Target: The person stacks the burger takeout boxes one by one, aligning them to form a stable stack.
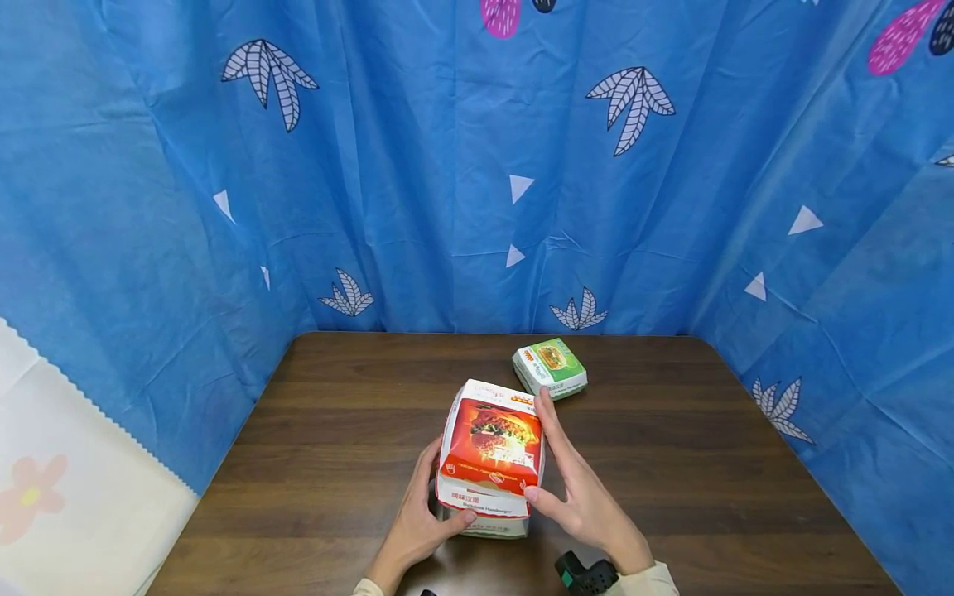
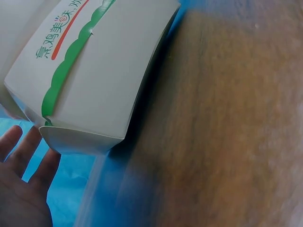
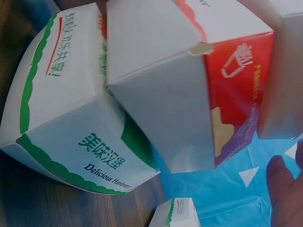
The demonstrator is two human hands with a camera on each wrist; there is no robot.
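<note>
A red-topped hamburger box (image 1: 495, 439) sits on a white hamburger box with green edging (image 1: 495, 527), both near the front of the table. In the right wrist view the red box (image 3: 232, 94) tilts against the green-edged box (image 3: 71, 109), with a wedge-shaped gap between them. My left hand (image 1: 421, 513) holds the red box's left side, its thumb at the front. On the right side my right hand (image 1: 577, 488) spans the same box, thumb by the front corner and fingertips near the back one. Left fingers (image 2: 42, 170) show beside the green-edged box in the left wrist view.
A small green-topped hamburger box (image 1: 550, 367) stands on the brown wooden table (image 1: 335, 414), behind the stack and slightly right. A blue patterned curtain (image 1: 417, 165) hangs around the back and sides. Pale flowered cloth (image 1: 67, 488) lies at the left.
</note>
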